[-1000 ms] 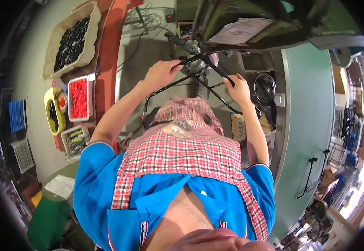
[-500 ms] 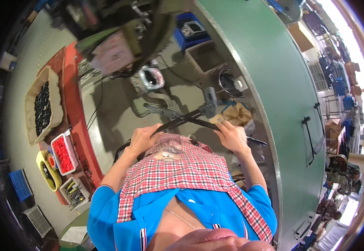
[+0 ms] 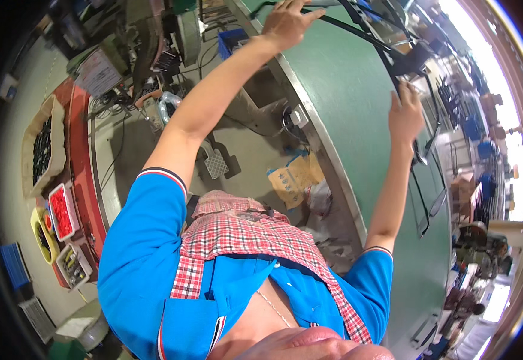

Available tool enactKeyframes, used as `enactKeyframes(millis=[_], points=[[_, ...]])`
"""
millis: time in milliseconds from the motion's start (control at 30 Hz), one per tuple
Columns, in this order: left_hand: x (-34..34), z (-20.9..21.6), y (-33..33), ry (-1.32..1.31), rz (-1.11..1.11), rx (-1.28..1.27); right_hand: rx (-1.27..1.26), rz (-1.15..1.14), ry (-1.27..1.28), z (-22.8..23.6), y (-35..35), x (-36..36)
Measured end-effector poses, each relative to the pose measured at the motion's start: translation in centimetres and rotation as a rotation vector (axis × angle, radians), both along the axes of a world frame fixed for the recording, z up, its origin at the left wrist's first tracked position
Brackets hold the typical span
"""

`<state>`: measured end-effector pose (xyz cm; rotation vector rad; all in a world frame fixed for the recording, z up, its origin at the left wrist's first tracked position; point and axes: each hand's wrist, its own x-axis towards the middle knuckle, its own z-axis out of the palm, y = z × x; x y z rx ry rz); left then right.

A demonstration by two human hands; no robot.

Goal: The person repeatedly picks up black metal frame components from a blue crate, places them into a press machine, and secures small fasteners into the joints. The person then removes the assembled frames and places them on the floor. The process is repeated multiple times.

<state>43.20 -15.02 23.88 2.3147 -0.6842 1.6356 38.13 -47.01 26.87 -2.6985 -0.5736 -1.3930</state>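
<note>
A black folding frame of crossed tubes (image 3: 357, 31) is over the far part of the green table (image 3: 327, 78), its joint (image 3: 414, 58) to the right. At the far edge, my left hand (image 3: 285, 25) closes on one tube, thumb stretched along it; its fingertips are partly cut off by the picture's edge. Further right and nearer, my right hand (image 3: 407, 117) is on another tube, thumb and bent fingers to either side of it. Beside my right hand lies another piece with thin black bars (image 3: 432, 207).
At left, on a red bench (image 3: 80, 132), stand a tub of black parts (image 3: 28, 174), a white tray of red parts (image 3: 74, 219) and a yellow tray (image 3: 38, 228). A machine with a paper sheet (image 3: 97, 73) stands beyond. A foot pedal (image 3: 216, 165) and brown sacking (image 3: 288, 186) are below the table.
Both hands have moved from in front of my apron, forward and right, carrying the black folding frame over the green table. My body has turned with them.
</note>
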Motion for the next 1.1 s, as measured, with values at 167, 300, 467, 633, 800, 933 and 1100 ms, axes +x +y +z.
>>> enactKeyframes(millis=[167, 300, 467, 633, 800, 933, 1100], points=[[-10.0, -7.5, -0.5, 0.335, -0.173, 0.006, -0.031, 0.339, 0.494, -11.1, 7.4, 3.9], [-24.5, -21.7, 6.0, 0.844, -0.008, -0.067, -0.235, 0.705, 0.824, -21.7, 18.9, 0.4], [-41.7, -28.6, 11.7, 1.278, 0.388, -0.551, -0.272, 1.1, 0.971, -31.6, 34.7, -2.2], [-53.0, -29.0, 13.8, 1.282, 0.702, -0.957, -0.467, 0.971, 1.111, -37.9, 49.1, -3.4], [-57.8, -29.4, 14.8, 1.272, 0.817, -1.126, -0.666, 0.621, 0.893, -46.3, 52.3, -1.3], [-58.5, -30.0, 16.8, 1.266, 0.855, -1.154, -0.894, 0.428, 1.04, -47.1, 54.2, 0.1], [-56.9, -29.7, 19.8, 1.339, 0.812, -1.072, -0.618, 0.519, 1.128, -43.8, 53.8, -1.9]])
